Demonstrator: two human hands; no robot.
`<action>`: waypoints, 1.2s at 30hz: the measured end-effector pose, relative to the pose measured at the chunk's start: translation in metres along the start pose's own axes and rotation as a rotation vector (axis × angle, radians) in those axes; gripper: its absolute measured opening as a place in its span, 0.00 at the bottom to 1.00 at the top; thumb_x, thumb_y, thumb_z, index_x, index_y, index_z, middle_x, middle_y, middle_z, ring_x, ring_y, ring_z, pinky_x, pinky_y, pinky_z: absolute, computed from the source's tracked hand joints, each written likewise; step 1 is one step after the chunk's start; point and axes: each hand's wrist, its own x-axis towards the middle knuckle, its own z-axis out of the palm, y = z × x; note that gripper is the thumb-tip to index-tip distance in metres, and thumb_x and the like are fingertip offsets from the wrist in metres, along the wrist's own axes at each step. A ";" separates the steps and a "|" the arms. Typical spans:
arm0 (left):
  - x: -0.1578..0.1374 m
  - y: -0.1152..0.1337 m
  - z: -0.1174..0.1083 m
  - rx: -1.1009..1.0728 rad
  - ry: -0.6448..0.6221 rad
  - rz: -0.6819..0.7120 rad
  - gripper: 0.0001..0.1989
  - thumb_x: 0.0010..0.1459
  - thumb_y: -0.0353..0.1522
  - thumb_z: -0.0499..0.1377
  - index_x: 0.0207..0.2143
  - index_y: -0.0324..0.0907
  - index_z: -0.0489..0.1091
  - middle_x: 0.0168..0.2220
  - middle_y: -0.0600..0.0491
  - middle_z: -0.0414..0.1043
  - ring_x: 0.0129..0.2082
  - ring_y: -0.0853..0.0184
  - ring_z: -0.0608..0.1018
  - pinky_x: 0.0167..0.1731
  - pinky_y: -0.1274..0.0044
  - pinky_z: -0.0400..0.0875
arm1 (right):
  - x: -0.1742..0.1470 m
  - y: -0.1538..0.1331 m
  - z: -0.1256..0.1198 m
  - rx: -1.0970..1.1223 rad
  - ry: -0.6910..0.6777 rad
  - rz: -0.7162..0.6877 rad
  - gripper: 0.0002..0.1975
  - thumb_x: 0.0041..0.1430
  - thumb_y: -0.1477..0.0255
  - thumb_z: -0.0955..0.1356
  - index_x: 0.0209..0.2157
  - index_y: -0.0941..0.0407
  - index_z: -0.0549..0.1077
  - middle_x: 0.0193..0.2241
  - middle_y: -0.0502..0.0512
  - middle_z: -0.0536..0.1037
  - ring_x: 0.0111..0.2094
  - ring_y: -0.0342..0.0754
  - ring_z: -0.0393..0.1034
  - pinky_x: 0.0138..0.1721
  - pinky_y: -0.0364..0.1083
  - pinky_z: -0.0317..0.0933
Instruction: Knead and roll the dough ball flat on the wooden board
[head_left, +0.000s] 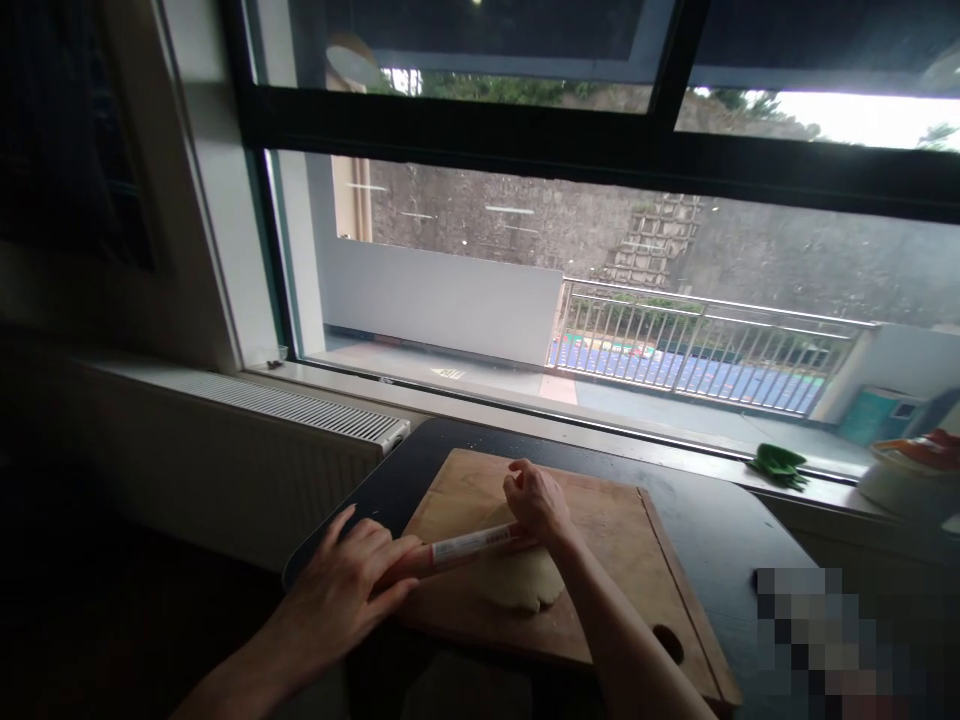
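Note:
A rolling pin (471, 545) with a printed paper label lies across a pale sheet of dough (525, 582). My left hand (358, 562) grips the pin's left end, thumb below and fingers over it. At the other end, my right hand (536, 503) is curled closed around the pin and hides that end. Beneath the dough is a wooden cutting board (622, 520) with a round hole near its front right corner. The dough's near edge is uneven, and part of the sheet is hidden by the pin and my right hand.
The board rests on a dark table (720, 510) against a window sill (600, 437). A white radiator (300, 410) stands to the left. On the sill at right are a green object (778, 465) and a pale container (907, 490). A blurred-out patch covers the lower right corner.

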 end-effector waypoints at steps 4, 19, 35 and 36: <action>0.002 0.005 0.008 -0.023 0.051 0.028 0.17 0.55 0.40 0.51 0.48 0.56 0.65 0.33 0.56 0.71 0.38 0.66 0.70 0.56 0.62 0.43 | -0.010 0.001 0.002 -0.034 0.056 -0.090 0.16 0.57 0.66 0.58 0.45 0.52 0.67 0.38 0.51 0.74 0.40 0.45 0.65 0.40 0.43 0.53; 0.000 0.010 0.012 -0.060 0.036 -0.025 0.16 0.58 0.42 0.47 0.45 0.55 0.68 0.31 0.56 0.73 0.34 0.67 0.71 0.53 0.63 0.50 | 0.024 -0.013 0.012 -0.170 -0.045 -0.130 0.18 0.54 0.67 0.60 0.47 0.54 0.67 0.43 0.54 0.71 0.45 0.48 0.60 0.45 0.44 0.51; -0.007 0.016 0.021 -0.079 0.030 -0.030 0.19 0.57 0.43 0.48 0.50 0.55 0.64 0.33 0.54 0.73 0.37 0.64 0.71 0.51 0.64 0.51 | 0.010 -0.002 0.012 -0.121 -0.045 -0.064 0.20 0.54 0.66 0.59 0.49 0.50 0.65 0.45 0.52 0.70 0.47 0.50 0.58 0.45 0.47 0.53; -0.006 0.015 0.021 -0.080 0.019 -0.028 0.19 0.57 0.43 0.48 0.50 0.54 0.64 0.33 0.53 0.73 0.37 0.64 0.71 0.51 0.64 0.51 | 0.015 -0.005 0.015 -0.120 -0.036 -0.064 0.19 0.55 0.66 0.59 0.49 0.52 0.66 0.44 0.54 0.71 0.47 0.50 0.59 0.44 0.47 0.53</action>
